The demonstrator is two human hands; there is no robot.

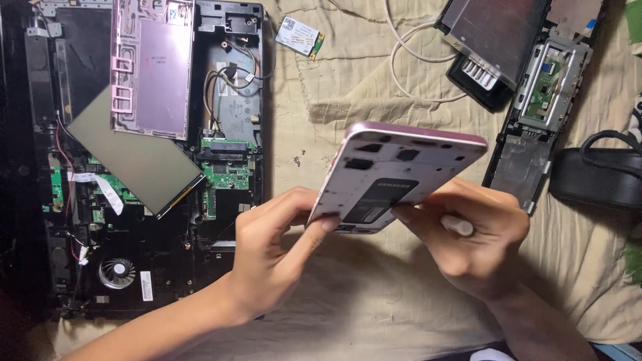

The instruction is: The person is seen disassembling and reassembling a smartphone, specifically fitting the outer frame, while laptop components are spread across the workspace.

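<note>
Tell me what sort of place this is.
Probably a home repair spot, not a workshop: a wrinkled beige cloth serves as the work surface, an opened laptop chassis lies on it, and both hands hold a pink-edged panel.

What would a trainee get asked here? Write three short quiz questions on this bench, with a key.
1. True or false: both hands grip the pink-edged panel.
2. Which lies nearest the cooling fan: A the small wireless card, B the green circuit board, C the white cable?
3. What covers the work surface?

Key
1. True: left hand and right hand each pinch its lower edge.
2. B.
3. A beige cloth.
</note>
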